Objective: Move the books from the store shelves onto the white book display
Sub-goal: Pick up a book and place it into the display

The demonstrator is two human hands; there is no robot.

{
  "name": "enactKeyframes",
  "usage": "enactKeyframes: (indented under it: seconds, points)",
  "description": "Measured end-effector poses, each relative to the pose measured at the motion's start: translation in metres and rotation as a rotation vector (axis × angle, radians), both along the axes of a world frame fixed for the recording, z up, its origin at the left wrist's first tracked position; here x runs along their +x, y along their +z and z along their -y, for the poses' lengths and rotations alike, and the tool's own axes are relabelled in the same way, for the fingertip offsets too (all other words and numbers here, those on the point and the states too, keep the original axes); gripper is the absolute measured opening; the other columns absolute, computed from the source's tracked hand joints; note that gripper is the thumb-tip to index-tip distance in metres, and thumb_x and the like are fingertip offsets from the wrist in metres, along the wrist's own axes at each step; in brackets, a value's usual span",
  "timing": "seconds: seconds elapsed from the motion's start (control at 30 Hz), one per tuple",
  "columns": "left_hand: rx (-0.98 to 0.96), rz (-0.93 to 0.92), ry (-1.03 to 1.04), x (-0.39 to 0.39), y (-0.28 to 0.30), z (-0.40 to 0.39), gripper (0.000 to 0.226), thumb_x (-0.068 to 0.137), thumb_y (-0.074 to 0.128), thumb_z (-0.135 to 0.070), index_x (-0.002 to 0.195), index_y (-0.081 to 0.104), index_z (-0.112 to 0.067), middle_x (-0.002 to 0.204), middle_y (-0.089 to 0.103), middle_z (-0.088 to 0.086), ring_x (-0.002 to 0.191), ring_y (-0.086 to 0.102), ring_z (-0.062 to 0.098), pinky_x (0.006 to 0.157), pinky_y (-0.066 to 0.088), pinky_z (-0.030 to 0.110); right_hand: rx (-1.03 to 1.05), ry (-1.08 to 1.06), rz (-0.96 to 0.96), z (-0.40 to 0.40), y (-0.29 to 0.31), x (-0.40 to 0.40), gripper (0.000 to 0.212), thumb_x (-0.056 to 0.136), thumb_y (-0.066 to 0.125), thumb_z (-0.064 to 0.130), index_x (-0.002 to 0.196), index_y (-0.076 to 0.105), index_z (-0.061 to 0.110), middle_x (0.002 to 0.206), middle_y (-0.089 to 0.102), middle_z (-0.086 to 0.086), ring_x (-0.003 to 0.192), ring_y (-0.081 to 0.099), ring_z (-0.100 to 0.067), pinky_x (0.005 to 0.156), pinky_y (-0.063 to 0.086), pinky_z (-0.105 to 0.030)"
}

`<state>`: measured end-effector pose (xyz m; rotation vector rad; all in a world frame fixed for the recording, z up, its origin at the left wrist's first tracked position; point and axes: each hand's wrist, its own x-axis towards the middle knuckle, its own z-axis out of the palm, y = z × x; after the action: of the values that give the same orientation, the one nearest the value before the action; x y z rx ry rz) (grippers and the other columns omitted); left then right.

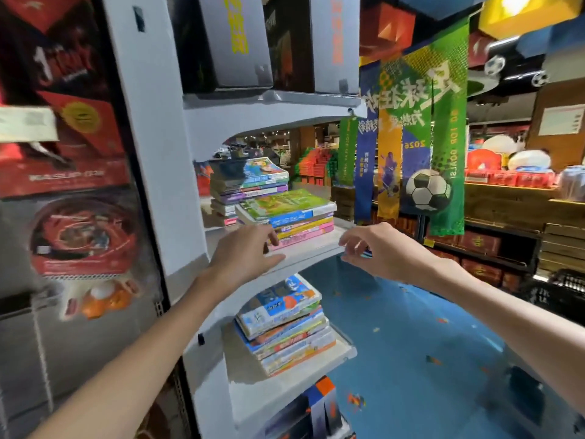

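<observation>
White display shelves (304, 248) carry three book stacks (286, 217); rear stack partly hidden. Left hand (243, 251) and right hand (376, 248) open, empty.

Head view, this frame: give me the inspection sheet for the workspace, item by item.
Surface: white book display with tiered shelves.
Job's things: front book stack and rear book stack on the middle shelf; lower book stack on the shelf below.
Clutter: grey boxes on the top shelf.
Grippers: left hand at the front stack's base, fingers touching it; right hand at the shelf's front edge, fingers loosely curled, no grip visible.
Cables: nothing seen.
Surroundings: blue floor, football banners, wooden store shelves.
</observation>
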<state>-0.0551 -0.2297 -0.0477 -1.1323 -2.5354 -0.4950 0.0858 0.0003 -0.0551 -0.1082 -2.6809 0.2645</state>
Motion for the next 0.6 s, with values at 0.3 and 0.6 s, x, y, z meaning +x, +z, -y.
enactKeyframes:
  seconds: [0.3, 0.6]
  points:
    - [0.007, -0.254, 0.109, -0.073, 0.007, -0.101, 0.035, 0.09, 0.069, -0.044, 0.117, 0.059, -0.026, 0.115, 0.062, 0.001, 0.116, 0.053, 0.026, 0.088, 0.051, 0.043, 0.15, 0.092, -0.141, -0.099, 0.01, -0.118, 0.053, 0.09, 0.071, 0.035, 0.137, 0.052, 0.02, 0.133, 0.058, -0.002, 0.118, 0.057, -0.023, 0.097, 0.05, -0.041]
    - [-0.169, -0.267, 0.248, -0.104, 0.003, -0.177, 0.054, 0.088, 0.064, -0.059, 0.128, 0.054, -0.022, 0.128, 0.055, -0.001, 0.125, 0.05, 0.023, 0.098, 0.047, 0.044, 0.367, 0.377, -0.136, -0.179, 0.014, -0.214, 0.045, 0.088, 0.071, 0.035, 0.129, 0.058, 0.02, 0.115, 0.067, -0.003, 0.108, 0.062, -0.029, 0.092, 0.05, -0.043]
